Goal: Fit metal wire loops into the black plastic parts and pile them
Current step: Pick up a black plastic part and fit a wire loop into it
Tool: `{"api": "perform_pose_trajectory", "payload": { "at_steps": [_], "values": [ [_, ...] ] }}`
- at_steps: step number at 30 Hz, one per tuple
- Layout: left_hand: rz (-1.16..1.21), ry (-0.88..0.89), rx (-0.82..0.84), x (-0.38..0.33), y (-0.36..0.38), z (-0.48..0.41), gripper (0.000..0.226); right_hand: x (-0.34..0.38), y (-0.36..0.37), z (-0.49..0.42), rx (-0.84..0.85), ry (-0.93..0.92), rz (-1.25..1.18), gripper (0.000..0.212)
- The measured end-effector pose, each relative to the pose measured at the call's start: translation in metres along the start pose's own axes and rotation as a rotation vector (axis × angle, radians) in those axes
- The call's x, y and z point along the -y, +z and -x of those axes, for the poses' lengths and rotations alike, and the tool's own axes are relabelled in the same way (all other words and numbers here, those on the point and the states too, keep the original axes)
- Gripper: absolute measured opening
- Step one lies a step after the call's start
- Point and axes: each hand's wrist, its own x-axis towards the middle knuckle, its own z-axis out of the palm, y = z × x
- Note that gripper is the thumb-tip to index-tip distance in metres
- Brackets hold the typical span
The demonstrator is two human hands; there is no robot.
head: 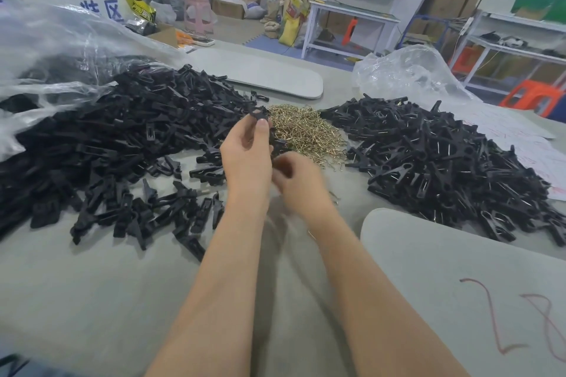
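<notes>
My left hand [246, 156] holds a black plastic part [266, 125] upright between thumb and fingers, just in front of the heap of brass-coloured wire loops [306, 131]. My right hand [298, 184] is blurred, fingers curled close under the part; what it holds cannot be made out. A big pile of black plastic parts [122, 138] lies on the left. On the right is a second pile of black parts with metal wire showing in them [444, 162].
Grey table surface [92, 300]. Clear plastic bags lie at the far left [46, 49] and behind the right pile [407, 73]. A grey board [459, 285] with red marks sits at the near right, another grey board [260, 70] at the back. Shelves and cartons stand behind.
</notes>
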Motion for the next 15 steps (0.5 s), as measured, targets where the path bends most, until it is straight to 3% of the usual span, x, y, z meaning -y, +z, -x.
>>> {"api": "perform_pose_trajectory", "payload": {
  "at_steps": [2,5,9,15],
  "values": [
    [-0.037,-0.022,0.064,0.005,0.003,0.003,0.017,-0.009,-0.027,0.0,-0.097,0.116,-0.212,0.026],
    [-0.201,-0.09,0.254,0.014,0.011,0.013,0.015,-0.02,-0.056,0.006,-0.19,0.122,-0.409,0.029],
    [-0.307,-0.124,0.418,0.019,0.016,0.021,0.012,-0.027,-0.06,0.015,-0.231,0.076,-0.351,0.028],
    [-0.338,-0.105,0.444,0.018,0.013,0.02,0.012,-0.026,-0.053,0.02,-0.255,0.036,-0.363,0.026]
  ]
}}
